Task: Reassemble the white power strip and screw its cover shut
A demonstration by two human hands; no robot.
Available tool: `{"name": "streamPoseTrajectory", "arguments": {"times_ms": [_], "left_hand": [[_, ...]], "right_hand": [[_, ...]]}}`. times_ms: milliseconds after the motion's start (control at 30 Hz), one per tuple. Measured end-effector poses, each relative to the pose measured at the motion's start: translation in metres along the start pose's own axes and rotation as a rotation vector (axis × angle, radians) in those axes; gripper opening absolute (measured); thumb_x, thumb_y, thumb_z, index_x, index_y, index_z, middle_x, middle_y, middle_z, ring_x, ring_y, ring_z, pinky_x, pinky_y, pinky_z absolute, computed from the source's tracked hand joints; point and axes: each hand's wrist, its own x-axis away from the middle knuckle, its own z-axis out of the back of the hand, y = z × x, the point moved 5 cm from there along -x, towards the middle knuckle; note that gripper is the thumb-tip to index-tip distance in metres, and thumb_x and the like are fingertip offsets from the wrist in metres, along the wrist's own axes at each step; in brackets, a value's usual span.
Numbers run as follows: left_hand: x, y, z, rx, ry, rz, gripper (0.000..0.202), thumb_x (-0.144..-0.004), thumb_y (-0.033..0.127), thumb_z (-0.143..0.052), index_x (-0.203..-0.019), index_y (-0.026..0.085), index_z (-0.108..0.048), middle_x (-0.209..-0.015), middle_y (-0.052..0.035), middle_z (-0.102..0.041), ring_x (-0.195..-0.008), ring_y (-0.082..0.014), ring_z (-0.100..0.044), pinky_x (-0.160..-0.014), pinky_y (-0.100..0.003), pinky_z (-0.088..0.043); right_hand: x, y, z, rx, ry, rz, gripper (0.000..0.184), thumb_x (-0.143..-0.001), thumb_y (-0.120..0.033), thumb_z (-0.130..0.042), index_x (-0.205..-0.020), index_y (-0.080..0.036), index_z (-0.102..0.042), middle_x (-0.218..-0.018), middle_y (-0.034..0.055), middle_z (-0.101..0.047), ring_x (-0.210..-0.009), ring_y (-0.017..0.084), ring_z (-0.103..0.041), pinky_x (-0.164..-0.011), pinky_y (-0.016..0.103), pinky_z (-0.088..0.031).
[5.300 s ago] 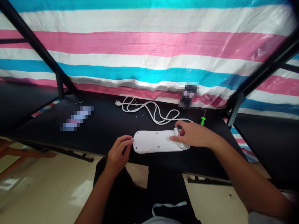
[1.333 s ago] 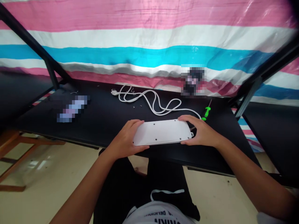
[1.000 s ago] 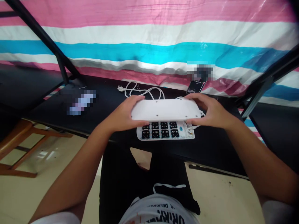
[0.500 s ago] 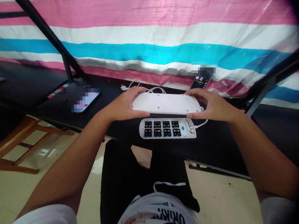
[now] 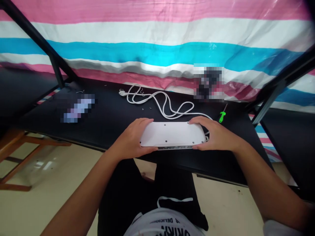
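A white power strip back cover [image 5: 172, 134] lies over the strip's socket half at the near edge of the black table [image 5: 110, 118]; only a thin dark sliver of the lower half shows beneath it. My left hand [image 5: 131, 141] grips the cover's left end, fingers curled round it. My right hand [image 5: 214, 134] grips its right end the same way. The strip's white cord [image 5: 162, 105] loops away toward the back, ending in a plug [image 5: 122, 92].
A green-handled screwdriver [image 5: 222, 115] lies right of the strip. A few small screws [image 5: 144, 103] sit near the cord. Blurred items rest at the table's left [image 5: 77, 108] and back right [image 5: 208, 82]. Black frame bars flank both sides; a wooden chair [image 5: 12, 147] stands at left.
The cover was lifted off the socket half a second ago, exposing the sockets; now both hands have lowered it back down onto that half.
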Motion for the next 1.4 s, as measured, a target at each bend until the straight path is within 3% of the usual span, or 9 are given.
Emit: {"name": "streamPoseTrajectory", "arguments": {"times_ms": [300, 500, 667, 967, 1233, 1333, 1400], "left_hand": [[0.016, 0.0, -0.023, 0.06, 0.039, 0.066, 0.092, -0.081, 0.05, -0.085, -0.155, 0.027, -0.035, -0.151, -0.017, -0.053, -0.141, -0.0384, -0.052, -0.119, -0.059, -0.046], [0.022, -0.009, -0.025, 0.146, 0.013, 0.159, 0.095, -0.077, 0.047, -0.089, -0.155, 0.028, -0.036, -0.157, -0.0148, -0.049, -0.145, -0.0361, -0.049, -0.123, -0.056, -0.043], [0.027, -0.022, -0.023, 0.198, -0.001, 0.268, 0.095, -0.074, 0.046, -0.091, -0.153, 0.027, -0.041, -0.155, -0.0119, -0.053, -0.14, -0.0334, -0.056, -0.12, -0.049, -0.046], [0.029, -0.028, -0.028, 0.187, -0.039, 0.272, 0.099, -0.075, 0.053, -0.09, -0.158, 0.029, -0.041, -0.161, -0.0129, -0.047, -0.146, -0.0359, -0.052, -0.124, -0.052, -0.044], [0.029, -0.027, -0.029, 0.164, -0.034, 0.256, 0.094, -0.08, 0.047, -0.086, -0.159, 0.029, -0.041, -0.161, -0.013, -0.045, -0.146, -0.0361, -0.051, -0.123, -0.052, -0.045], [0.029, -0.027, -0.029, 0.157, -0.037, 0.257, 0.093, -0.08, 0.047, -0.085, -0.16, 0.03, -0.04, -0.161, -0.0128, -0.045, -0.147, -0.0362, -0.05, -0.123, -0.053, -0.044], [0.029, -0.027, -0.029, 0.158, -0.042, 0.257, 0.092, -0.081, 0.047, -0.084, -0.16, 0.03, -0.04, -0.162, -0.0128, -0.044, -0.147, -0.0362, -0.05, -0.123, -0.053, -0.044]], "right_hand": [[0.0, 0.003, -0.009, 0.007, -0.093, -0.002, 0.077, -0.07, -0.042, -0.088, -0.137, -0.03, -0.053, -0.144, 0.0096, -0.059, -0.129, 0.035, -0.064, -0.108, 0.052, -0.056], [0.001, -0.003, -0.011, 0.032, -0.117, -0.028, 0.082, -0.072, -0.042, -0.087, -0.143, -0.029, -0.049, -0.146, 0.0099, -0.06, -0.131, 0.035, -0.063, -0.111, 0.051, -0.054], [0.001, -0.003, -0.011, 0.047, -0.094, -0.049, 0.08, -0.071, -0.04, -0.086, -0.142, -0.027, -0.052, -0.143, 0.0084, -0.063, -0.126, 0.033, -0.066, -0.108, 0.047, -0.056], [0.001, -0.001, -0.015, 0.044, -0.141, -0.077, 0.085, -0.072, -0.041, -0.088, -0.146, -0.026, -0.051, -0.151, 0.0092, -0.059, -0.134, 0.032, -0.062, -0.113, 0.046, -0.052], [0.001, -0.002, -0.019, 0.037, -0.164, -0.075, 0.092, -0.071, -0.049, -0.09, -0.15, -0.026, -0.049, -0.154, 0.0117, -0.056, -0.139, 0.034, -0.058, -0.116, 0.049, -0.05], [0.001, 0.0, -0.014, 0.019, -0.105, -0.05, 0.084, -0.079, -0.057, -0.083, -0.15, -0.026, -0.05, -0.154, 0.0115, -0.057, -0.136, 0.032, -0.06, -0.109, 0.045, -0.055], [0.002, 0.011, -0.001, 0.052, 0.056, -0.089, 0.064, -0.09, -0.057, -0.071, -0.143, -0.025, -0.057, -0.146, 0.0118, -0.063, -0.127, 0.03, -0.066, -0.101, 0.042, -0.058]]}}
